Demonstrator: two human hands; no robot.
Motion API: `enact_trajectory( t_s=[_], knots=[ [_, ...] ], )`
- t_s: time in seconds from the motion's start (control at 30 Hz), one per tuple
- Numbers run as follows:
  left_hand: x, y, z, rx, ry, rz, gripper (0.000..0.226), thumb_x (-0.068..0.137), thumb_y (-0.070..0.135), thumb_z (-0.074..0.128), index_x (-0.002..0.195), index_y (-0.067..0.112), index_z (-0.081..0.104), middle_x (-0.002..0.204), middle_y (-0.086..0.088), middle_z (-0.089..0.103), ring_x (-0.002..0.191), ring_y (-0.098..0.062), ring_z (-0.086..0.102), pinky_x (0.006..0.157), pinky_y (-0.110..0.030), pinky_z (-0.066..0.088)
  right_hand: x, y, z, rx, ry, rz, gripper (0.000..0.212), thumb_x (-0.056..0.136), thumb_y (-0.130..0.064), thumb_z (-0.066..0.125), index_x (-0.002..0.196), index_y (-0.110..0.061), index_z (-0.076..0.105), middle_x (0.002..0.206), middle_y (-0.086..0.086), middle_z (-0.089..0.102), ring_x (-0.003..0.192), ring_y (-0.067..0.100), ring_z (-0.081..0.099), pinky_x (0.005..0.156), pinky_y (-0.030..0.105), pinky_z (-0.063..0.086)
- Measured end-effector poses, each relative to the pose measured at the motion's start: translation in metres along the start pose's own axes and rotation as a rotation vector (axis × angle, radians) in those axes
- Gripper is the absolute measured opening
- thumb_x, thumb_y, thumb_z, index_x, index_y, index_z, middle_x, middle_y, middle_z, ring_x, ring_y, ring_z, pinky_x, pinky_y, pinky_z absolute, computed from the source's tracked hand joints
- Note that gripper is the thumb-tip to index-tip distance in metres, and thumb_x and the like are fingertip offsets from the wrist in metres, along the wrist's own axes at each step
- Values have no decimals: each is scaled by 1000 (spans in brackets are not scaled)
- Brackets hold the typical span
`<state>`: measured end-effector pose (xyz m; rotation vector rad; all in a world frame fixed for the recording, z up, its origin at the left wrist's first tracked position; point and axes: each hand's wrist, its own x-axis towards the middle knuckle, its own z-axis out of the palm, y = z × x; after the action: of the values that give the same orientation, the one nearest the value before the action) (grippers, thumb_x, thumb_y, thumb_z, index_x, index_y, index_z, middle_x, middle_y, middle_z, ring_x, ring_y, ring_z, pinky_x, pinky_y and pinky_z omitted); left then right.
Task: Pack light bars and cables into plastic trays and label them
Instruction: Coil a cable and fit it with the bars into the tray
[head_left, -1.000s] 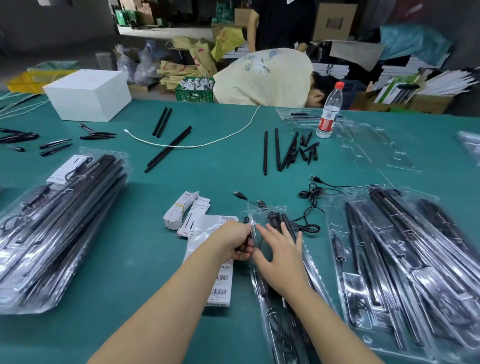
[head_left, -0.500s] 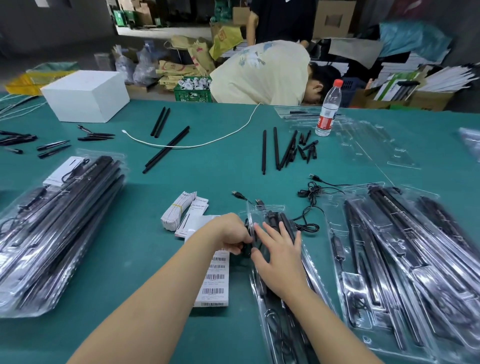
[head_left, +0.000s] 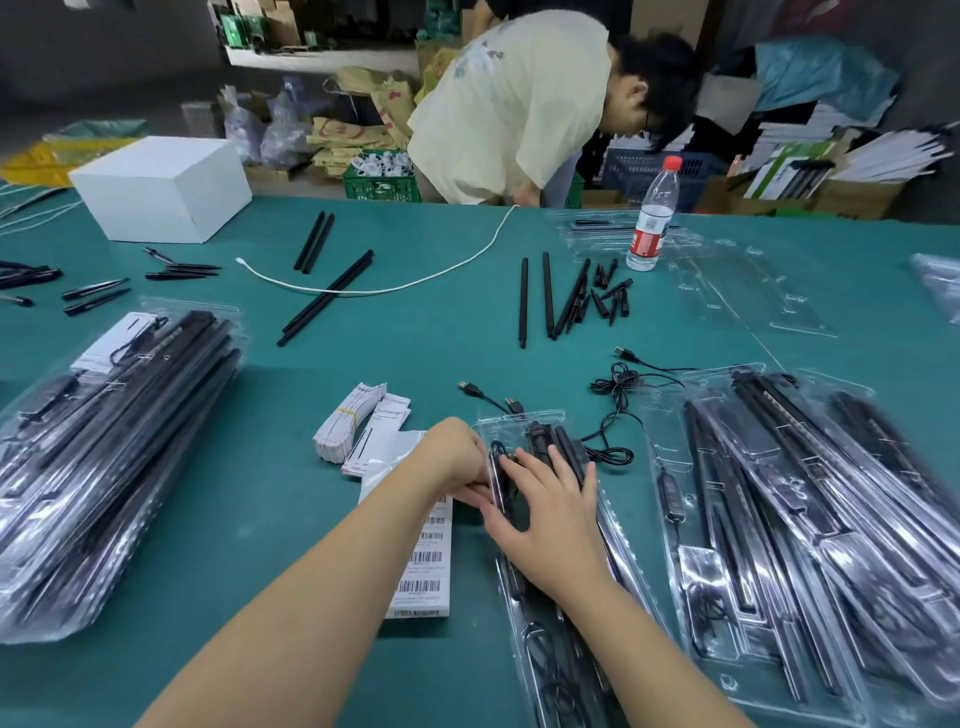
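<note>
A clear plastic tray (head_left: 540, 654) with black light bars and a cable in it lies lengthwise on the green table in front of me. My right hand (head_left: 545, 509) lies flat on its upper part, fingers spread and pressing down. My left hand (head_left: 457, 460) grips the tray's left edge with curled fingers. A sheet of barcode labels (head_left: 423, 566) lies under my left forearm. Loose black USB cables (head_left: 618, 395) trail from the tray's far end.
Stacks of filled trays sit at the left (head_left: 104, 457) and right (head_left: 810, 530). Beyond lie a bundle of paper cards (head_left: 348, 426), loose black bars (head_left: 545, 296), empty clear trays (head_left: 748, 280), a water bottle (head_left: 652, 218), a white box (head_left: 166, 187) and a white cord (head_left: 374, 288). A person bends over behind the table.
Both hands stay on the tray, with the right fingers shifted slightly up it. The person behind the table has straightened up somewhat.
</note>
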<state>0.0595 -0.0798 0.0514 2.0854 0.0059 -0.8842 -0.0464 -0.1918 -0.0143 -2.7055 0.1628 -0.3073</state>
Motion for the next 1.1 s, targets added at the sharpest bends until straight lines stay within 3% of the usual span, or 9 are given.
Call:
enact_trajectory(
  t_s=[0.1,0.17,0.27,0.43,0.67,0.77,0.87,0.97,1.1],
  knots=[
    [3,-6,-1,-64,67,30,15,91,-7,63,79,2,62,74,-24,68,77,-36,72,84,-47,60,0,-1,0,4,4,8,71,82,-68,33,146,-39,44,155,-17,38,152,19,15,121,56,-8],
    [3,-11,-2,-72,104,43,6,90,-4,66,87,0,68,83,-25,71,80,-34,73,80,-43,61,0,-1,1,4,7,8,70,82,-68,34,145,-39,45,155,-17,39,152,19,15,121,57,-8],
    [1,-14,-4,-1,114,55,9,93,1,62,95,2,71,78,-17,69,61,-22,66,56,-31,58,0,-2,1,-10,4,7,71,81,-68,33,145,-39,45,155,-17,39,152,19,16,121,57,-8],
    [-3,-5,-7,60,61,40,11,95,0,59,98,-2,69,85,-20,67,65,-23,64,70,-35,59,0,-2,1,-25,2,15,73,80,-69,31,146,-39,44,155,-18,38,152,18,15,121,56,-8],
    [-2,-6,-17,19,40,6,9,97,5,58,96,1,66,72,-10,59,52,-15,53,45,-22,48,0,-2,3,-80,-14,4,75,80,-75,33,145,-40,45,155,-18,37,152,19,14,121,56,-10],
    [1,-7,-15,-36,44,-9,10,96,2,56,97,-2,66,75,-14,60,52,-17,55,44,-23,52,1,-2,4,-92,-3,4,74,82,-77,29,144,-40,46,155,-19,38,152,19,15,121,53,-11],
    [6,-9,-12,-6,119,14,18,97,5,56,96,-10,67,74,-18,64,48,-21,58,49,-29,57,1,-2,6,-113,11,2,61,94,-64,23,142,-38,48,154,-16,41,151,22,18,121,57,-3],
    [9,-10,-12,31,207,29,22,97,13,61,89,-7,66,66,-17,66,42,-24,60,56,-33,60,1,-2,7,-145,10,6,49,98,-55,35,141,-37,50,153,-15,43,150,24,22,121,59,3],
    [10,-8,-13,-1,189,3,15,93,6,61,86,-6,66,66,-17,66,40,-22,61,48,-30,58,1,-3,6,-139,17,15,50,95,-57,40,139,-37,53,151,-14,46,149,24,26,121,59,5]
  ],
)
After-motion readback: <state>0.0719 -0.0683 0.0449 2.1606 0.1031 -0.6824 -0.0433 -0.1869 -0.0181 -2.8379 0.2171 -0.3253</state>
